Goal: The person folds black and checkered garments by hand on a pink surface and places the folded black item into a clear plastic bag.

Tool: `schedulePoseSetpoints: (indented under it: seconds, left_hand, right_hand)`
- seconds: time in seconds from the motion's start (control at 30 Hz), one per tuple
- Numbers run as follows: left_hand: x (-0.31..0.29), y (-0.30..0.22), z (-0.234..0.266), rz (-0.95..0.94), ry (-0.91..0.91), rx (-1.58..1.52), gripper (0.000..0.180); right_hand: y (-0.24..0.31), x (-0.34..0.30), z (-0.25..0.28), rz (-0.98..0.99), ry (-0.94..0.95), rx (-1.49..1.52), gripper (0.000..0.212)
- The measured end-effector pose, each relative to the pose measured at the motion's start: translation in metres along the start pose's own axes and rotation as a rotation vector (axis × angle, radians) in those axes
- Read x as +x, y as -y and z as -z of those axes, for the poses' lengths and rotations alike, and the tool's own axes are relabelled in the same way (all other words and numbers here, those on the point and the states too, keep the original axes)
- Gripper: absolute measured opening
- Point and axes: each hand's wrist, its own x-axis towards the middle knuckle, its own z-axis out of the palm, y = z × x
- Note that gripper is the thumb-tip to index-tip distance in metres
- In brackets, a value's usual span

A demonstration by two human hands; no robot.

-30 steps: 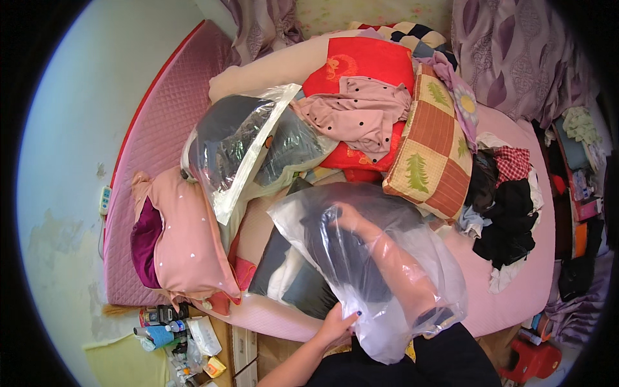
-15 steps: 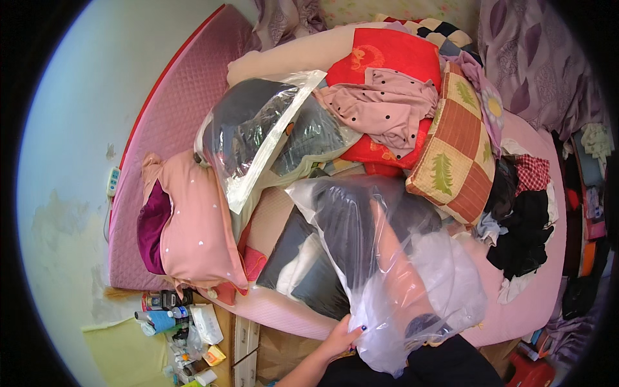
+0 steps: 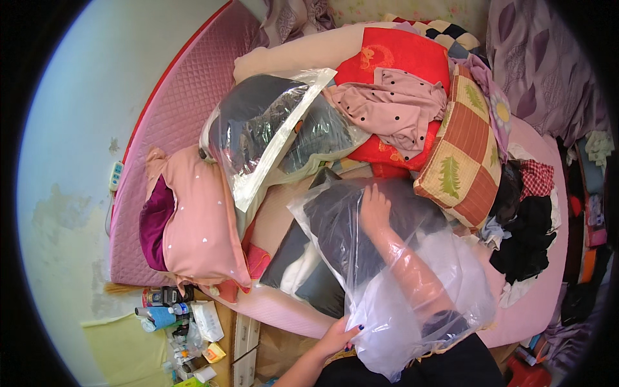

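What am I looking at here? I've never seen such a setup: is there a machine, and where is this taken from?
There is no robot: these are a person's own bare hands. The camera is worn on the person's head, the left one of two, looking down; its wide lens bends straight edges.

The left hand grips the edge of a clear plastic bag. The right hand shows through the plastic, its fingers extended; something dark lies beneath it.

On the pink bed lie another clear bag with dark contents, a pink pillow, a checked pillow, a dotted pink garment on a red cushion, and a heap of dark clothes to the right.
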Motion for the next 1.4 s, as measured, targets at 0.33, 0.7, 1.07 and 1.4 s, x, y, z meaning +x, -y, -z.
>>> schedulePoseSetpoints:
  seconds: [0.33,0.7,1.07,1.4]
  left_hand:
    - [0.004,-0.003,-0.009,-0.130,0.052,0.167,0.035]
    - [0.009,-0.007,0.001,-0.155,-0.006,0.092,0.032]
    - [0.010,0.002,0.005,-0.141,0.140,0.135,0.028]
    - [0.005,0.000,0.011,-0.152,0.081,0.044,0.035]
  right_hand:
    - [0.092,-0.026,0.027,0.248,0.725,-0.220,0.076]
    - [0.087,-0.003,-0.055,0.340,0.221,-0.331,0.042]
    - [0.059,0.013,-0.060,-0.058,0.296,0.846,0.043]
    - [0.089,-0.010,-0.069,0.579,0.465,0.084,0.045]
